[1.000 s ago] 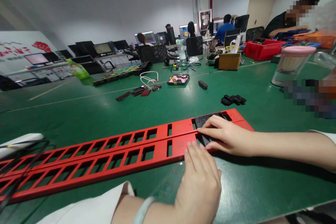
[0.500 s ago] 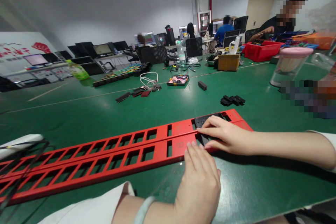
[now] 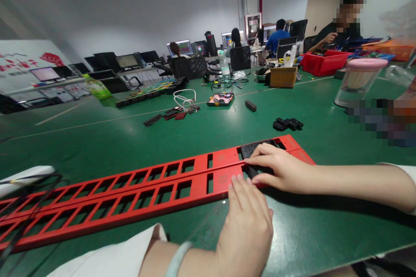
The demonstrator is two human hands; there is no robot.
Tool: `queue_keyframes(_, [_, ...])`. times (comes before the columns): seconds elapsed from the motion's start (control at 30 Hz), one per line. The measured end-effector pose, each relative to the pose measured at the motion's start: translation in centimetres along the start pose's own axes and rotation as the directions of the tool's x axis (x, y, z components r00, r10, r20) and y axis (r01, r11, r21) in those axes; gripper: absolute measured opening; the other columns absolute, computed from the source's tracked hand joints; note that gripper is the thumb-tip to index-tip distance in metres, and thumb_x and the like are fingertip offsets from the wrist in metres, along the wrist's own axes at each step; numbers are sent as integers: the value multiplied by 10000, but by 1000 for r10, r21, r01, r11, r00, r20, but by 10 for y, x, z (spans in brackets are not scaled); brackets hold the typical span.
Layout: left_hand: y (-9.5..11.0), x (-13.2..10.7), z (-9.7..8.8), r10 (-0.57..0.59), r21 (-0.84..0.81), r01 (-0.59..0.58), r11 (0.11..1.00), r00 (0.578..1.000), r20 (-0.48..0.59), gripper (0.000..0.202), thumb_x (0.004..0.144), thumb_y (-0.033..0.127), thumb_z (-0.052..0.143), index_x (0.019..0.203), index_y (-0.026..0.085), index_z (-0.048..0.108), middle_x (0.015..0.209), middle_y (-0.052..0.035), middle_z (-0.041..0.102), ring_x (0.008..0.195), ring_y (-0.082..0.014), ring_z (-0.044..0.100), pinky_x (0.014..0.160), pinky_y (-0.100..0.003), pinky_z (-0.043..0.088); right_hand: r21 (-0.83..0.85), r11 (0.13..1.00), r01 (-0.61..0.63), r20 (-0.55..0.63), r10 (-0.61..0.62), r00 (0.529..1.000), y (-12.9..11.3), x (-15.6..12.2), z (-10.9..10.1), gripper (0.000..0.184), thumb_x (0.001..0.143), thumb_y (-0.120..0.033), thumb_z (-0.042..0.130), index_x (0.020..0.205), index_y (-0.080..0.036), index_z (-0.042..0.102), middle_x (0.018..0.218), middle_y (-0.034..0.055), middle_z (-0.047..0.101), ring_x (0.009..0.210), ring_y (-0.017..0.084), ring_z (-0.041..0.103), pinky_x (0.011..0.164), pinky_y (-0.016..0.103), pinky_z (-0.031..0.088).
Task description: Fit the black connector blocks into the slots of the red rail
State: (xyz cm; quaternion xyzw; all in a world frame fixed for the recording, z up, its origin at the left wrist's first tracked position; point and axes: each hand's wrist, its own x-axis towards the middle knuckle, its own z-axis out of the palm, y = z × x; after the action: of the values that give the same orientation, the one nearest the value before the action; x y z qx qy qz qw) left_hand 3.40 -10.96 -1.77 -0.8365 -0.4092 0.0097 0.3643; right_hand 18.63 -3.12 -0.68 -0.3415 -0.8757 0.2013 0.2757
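A long red slotted rail (image 3: 136, 190) lies across the green table (image 3: 201, 134) in front of me. Black inserts (image 3: 250, 149) sit in the slots at its right end. My right hand (image 3: 282, 169) rests on that end, fingers stretched out flat and pressing on a black insert. My left hand (image 3: 247, 220) lies flat on the table with its fingertips touching the near edge of the red rail, just left of the right hand. Neither hand holds anything.
A small pile of black parts (image 3: 288, 124) lies beyond the rail. A clear jar with a pink lid (image 3: 360, 80) stands at right. Further off lie dark plates (image 3: 169, 114), a white cable (image 3: 185, 95), a cardboard box (image 3: 284, 75) and a red bin (image 3: 321, 61). People sit at desks behind.
Both hands stay where they were on the rail. The person at the far right has sat up and shifted a little left.
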Motion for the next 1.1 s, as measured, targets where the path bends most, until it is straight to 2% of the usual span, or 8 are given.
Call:
queue_keyframes(0.17, [0,0,-1,-8,-4,8,1000,1000,-7,459,777,355,546,1041,-12,622,1038,-281,601,996,-362,575,848,-423,477,36,997,-67,19,66,998,-4,4,-3,397,753,-359,622,1080,-133,612,908,80,565,866,170,521,787,292,441])
queue_keyframes(0.3, [0,-1,0,-15,3,15,1000,1000,-4,462,774,356,549,1037,-17,622,1031,-283,602,993,-360,577,840,-421,482,47,996,-69,22,68,997,-3,5,-4,410,742,-375,629,1073,-134,616,891,77,565,844,172,528,767,296,444])
queue_keyframes(0.47, [-1,-1,1,-25,0,25,1000,1000,-18,444,775,343,545,1040,-4,626,1033,-267,610,997,-346,579,837,-419,485,-12,1000,18,34,-17,999,1,2,-2,383,792,-395,562,1078,-144,603,930,95,560,873,184,512,785,315,440])
queue_keyframes(0.57, [-2,-1,0,-44,-11,43,999,999,-21,443,757,339,568,1035,0,630,1040,-265,607,994,-341,583,837,-409,486,-119,986,114,54,-108,993,2,0,0,357,842,-362,488,1090,-122,580,960,125,551,899,198,492,795,334,437])
queue_keyframes(0.7, [-2,-1,-1,-51,-21,50,999,998,-38,420,760,348,565,1004,17,652,1028,-248,620,986,-334,590,835,-406,488,-317,918,237,103,-216,971,-1,-2,3,348,879,-309,408,1102,-86,553,995,161,544,921,225,465,815,385,422])
queue_keyframes(0.9, [-3,0,-3,-40,-41,38,998,998,-47,437,758,363,575,1003,9,652,1021,-259,617,981,-347,588,830,-410,491,-565,762,317,168,-270,948,-4,-8,10,450,883,-388,360,1046,-35,588,1127,200,510,1018,288,429,915,465,334])
queue_keyframes(1.0, [-3,0,-3,-40,-36,38,999,998,-40,450,763,365,570,1021,3,642,1030,-266,610,984,-350,586,830,-412,490,-608,712,351,193,-297,935,-4,-10,12,478,878,-427,353,1021,-48,607,1136,198,511,1021,289,428,941,482,296])
queue_keyframes(1.1, [-2,-1,-2,-31,-31,30,999,999,-35,472,765,379,566,1032,-4,634,1040,-273,603,991,-354,580,836,-416,487,-577,721,384,217,-317,923,-2,-8,7,485,867,-449,369,1036,-57,600,1139,187,510,1004,270,434,944,469,290])
